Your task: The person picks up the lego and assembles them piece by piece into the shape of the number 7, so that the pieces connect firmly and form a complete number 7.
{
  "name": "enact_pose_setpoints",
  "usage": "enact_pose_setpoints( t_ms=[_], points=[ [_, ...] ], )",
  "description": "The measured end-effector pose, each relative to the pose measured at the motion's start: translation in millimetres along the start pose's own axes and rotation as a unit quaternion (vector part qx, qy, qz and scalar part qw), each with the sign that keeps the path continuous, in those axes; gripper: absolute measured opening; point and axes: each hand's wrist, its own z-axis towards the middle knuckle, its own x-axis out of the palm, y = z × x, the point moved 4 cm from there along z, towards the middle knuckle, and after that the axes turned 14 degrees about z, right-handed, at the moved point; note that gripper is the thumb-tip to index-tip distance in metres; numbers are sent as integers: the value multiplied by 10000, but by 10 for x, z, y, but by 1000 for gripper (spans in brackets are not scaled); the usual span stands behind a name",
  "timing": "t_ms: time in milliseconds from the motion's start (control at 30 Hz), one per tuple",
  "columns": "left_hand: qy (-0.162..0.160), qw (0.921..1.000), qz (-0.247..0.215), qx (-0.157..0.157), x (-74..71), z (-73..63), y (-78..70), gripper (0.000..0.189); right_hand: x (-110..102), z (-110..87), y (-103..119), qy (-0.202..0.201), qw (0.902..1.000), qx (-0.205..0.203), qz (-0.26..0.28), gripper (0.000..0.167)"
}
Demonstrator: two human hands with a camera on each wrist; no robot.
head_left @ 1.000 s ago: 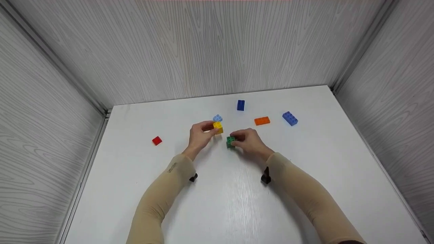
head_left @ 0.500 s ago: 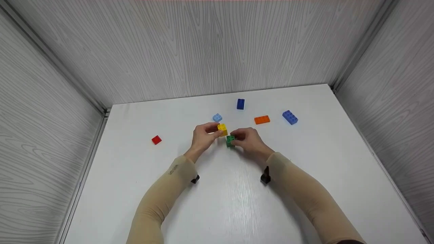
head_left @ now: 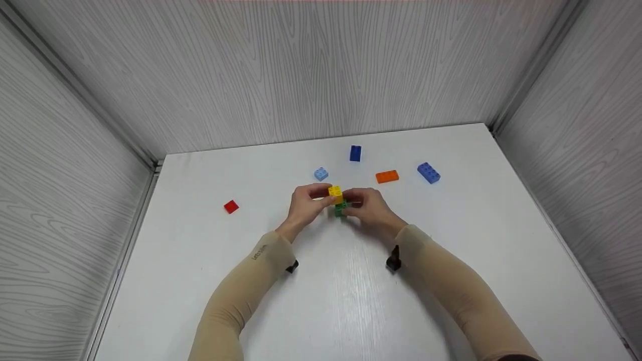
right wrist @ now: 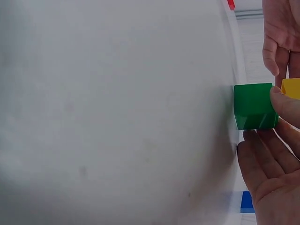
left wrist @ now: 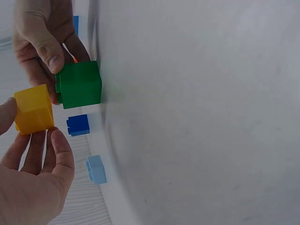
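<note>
1. Bricks are borne by a white worktop (head_left: pixel 326 306).
2. A red brick (head_left: pixel 231 206) is laid on its left.
3. Farther back, a light blue brick (head_left: pixel 321 174), a dark blue brick (head_left: pixel 355 153), an orange brick (head_left: pixel 387 176) and a mid-blue brick (head_left: pixel 429 173) are spread rightward.
4. Contact with the green brick (left wrist: pixel 82 85) cannot be confirmed.

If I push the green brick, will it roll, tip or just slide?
The green brick probably won't roll, given its flat sides and straight edges. Being nearly cube-shaped, it might tip if pushed high up. Its smooth-looking faces suggest stiff plastic that may slide fairly easily.
</note>
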Motion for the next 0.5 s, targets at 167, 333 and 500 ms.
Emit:
enact_pose_setpoints(
  t_ms=[167, 333, 500],
  points=[
    [59, 10000, 14, 31, 42, 2, 0, 39, -51, -18, 75, -104, 9997, -215, 18, 51],
    [126, 9999, -3, 71, 76, -1, 0, 40, -76, -45, 147, -148, 9986, -494, 84, 55],
    [194, 9997, -61, 106, 115, -5, -9, 42, -78, -71, 184, -107, 9961, -865, 128, 53]
  ],
)
